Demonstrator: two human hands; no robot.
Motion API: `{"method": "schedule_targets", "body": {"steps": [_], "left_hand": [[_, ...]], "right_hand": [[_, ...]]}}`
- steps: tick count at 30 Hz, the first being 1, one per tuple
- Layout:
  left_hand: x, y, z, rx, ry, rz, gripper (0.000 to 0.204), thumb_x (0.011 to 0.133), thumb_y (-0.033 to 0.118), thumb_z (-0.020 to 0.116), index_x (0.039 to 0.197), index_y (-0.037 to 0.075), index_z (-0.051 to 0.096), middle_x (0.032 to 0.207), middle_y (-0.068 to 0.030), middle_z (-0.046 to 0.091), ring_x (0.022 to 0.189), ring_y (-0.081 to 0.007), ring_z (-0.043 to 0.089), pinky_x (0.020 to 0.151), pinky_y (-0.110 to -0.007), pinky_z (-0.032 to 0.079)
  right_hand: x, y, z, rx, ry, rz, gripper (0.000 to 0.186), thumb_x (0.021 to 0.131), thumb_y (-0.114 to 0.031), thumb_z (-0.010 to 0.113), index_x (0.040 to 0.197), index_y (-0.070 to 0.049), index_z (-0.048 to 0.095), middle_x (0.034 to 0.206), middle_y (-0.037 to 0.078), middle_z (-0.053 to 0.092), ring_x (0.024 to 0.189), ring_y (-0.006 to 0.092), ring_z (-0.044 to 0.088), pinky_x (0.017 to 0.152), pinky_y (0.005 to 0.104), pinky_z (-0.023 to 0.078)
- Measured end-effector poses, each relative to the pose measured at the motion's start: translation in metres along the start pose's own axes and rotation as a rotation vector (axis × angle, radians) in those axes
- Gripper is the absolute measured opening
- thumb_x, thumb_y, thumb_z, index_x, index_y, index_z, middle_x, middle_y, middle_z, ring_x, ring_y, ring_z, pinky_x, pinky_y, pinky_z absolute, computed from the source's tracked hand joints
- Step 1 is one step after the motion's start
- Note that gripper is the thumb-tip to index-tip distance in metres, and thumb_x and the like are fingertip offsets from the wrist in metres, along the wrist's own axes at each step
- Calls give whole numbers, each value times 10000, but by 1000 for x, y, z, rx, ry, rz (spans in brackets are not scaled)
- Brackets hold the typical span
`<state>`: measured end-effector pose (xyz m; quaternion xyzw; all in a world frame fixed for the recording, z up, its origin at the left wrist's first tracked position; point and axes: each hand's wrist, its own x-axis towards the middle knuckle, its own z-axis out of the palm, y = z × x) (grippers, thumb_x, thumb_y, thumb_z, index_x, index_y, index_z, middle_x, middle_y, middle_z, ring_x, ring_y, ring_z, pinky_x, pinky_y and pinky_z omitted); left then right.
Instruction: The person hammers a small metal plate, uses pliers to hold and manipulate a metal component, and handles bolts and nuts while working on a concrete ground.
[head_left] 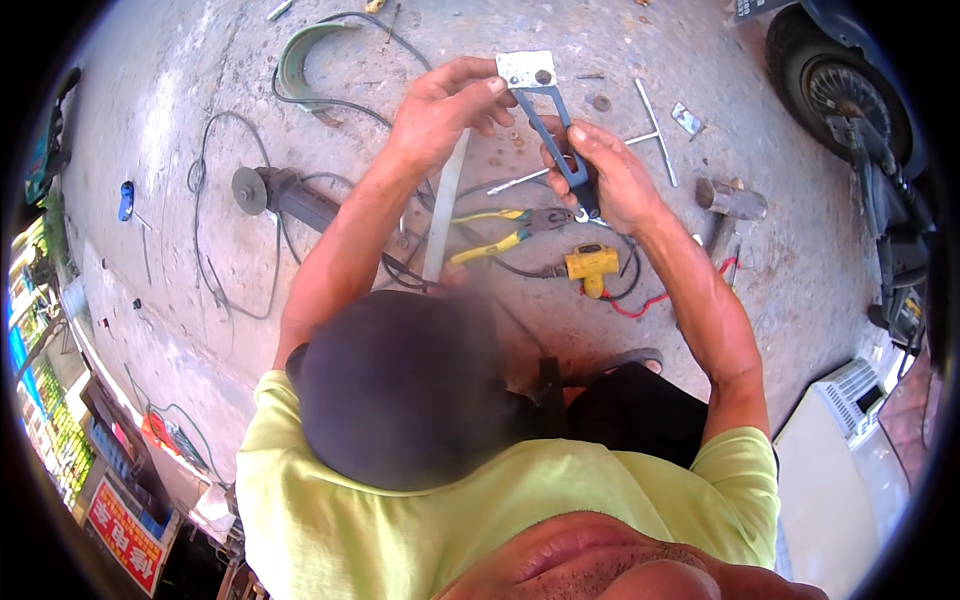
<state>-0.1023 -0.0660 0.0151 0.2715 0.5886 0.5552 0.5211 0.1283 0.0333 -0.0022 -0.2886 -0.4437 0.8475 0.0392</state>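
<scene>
My left hand [440, 112] pinches the edge of a small pale metal plate [515, 66] with holes in it. The plate sits against the far end of a blue-grey slotted metal bracket [536, 115]; whether the two are joined I cannot tell. My right hand [622, 182] is closed round the bracket's nearer, darker end, its thumb lying along the side. Both hands are raised above the concrete floor. Below them lie yellow-handled pliers [512, 240] and a long flat metal bar [444, 215].
An angle grinder [305, 203] with its cord lies left. A yellow power socket [592, 264], hammer [735, 200] and T-handle wrench [655, 135] lie right. Far off are a curved green piece [293, 62] and a vehicle wheel [840, 85]. A dark rounded shape [395, 390] hides some floor.
</scene>
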Motion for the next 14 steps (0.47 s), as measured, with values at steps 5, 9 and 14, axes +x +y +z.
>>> {"method": "schedule_targets", "body": {"steps": [5,9,14], "left_hand": [[2,-3,4,-130,-49,-19,260,980,181,681,1145,-17,648,927,-111,725,791,-173,703,691,-307,543],[1,-9,-3,-158,-27,-22,217,978,181,685,1068,-10,638,877,-97,719,748,-162,706,651,-293,546],[-13,8,-21,-38,22,-10,228,976,212,699,1035,-1,640,855,-98,727,708,-152,693,636,-284,542]], "right_hand": [[-6,-10,14,19,4,-42,531,1077,-428,510,1378,5,574,904,39,610,719,112,586,583,262,458],[-3,-6,17,-123,47,-68,457,1084,-370,522,1363,-16,597,886,22,629,691,98,589,585,256,465],[19,-13,38,-211,16,-44,381,1086,-277,514,1389,-64,606,953,9,672,729,86,627,635,241,511]]}}
